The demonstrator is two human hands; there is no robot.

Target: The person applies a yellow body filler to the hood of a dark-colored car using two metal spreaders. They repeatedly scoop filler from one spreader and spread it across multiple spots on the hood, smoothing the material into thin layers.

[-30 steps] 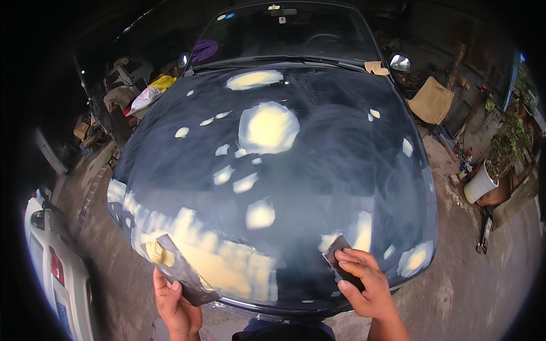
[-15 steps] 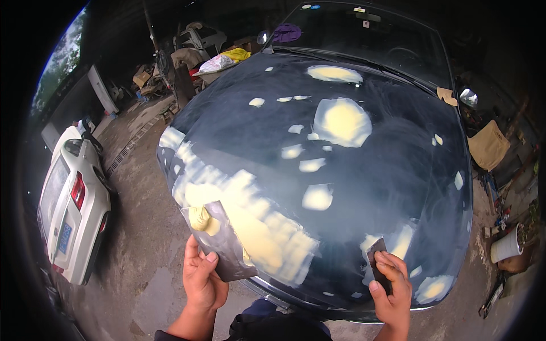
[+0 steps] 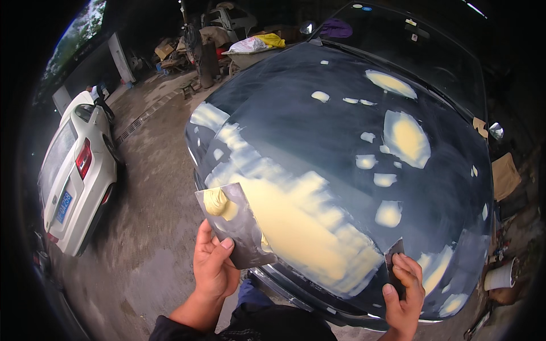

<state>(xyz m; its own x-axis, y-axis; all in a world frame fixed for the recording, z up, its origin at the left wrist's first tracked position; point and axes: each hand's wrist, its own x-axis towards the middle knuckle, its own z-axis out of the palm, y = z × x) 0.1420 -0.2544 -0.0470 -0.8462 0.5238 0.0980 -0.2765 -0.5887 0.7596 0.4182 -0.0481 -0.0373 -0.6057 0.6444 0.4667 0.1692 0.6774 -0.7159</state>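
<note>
My left hand holds up a flat grey putty board, thumb on top and fingers beneath. A lump of yellow putty sits near the board's far left corner. My right hand is closed on a thin dark putty scraper, held upright over the front of the dark car hood. Between the two hands, a broad patch of pale yellow putty covers the hood's front left part. To the right of the scraper is a smaller putty patch. Whether the scraper touches the hood, I cannot tell.
Further putty spots, such as a round one, dot the hood. A white car stands on the left, with a person beside it. Sacks lie in a cart at the back. A white bucket is at the right.
The view has turned left, so the hood appears farther right. Relative to the hood, my right hand with the scraper has shifted left, off the small patch toward the broad one. Both grips are unchanged.
</note>
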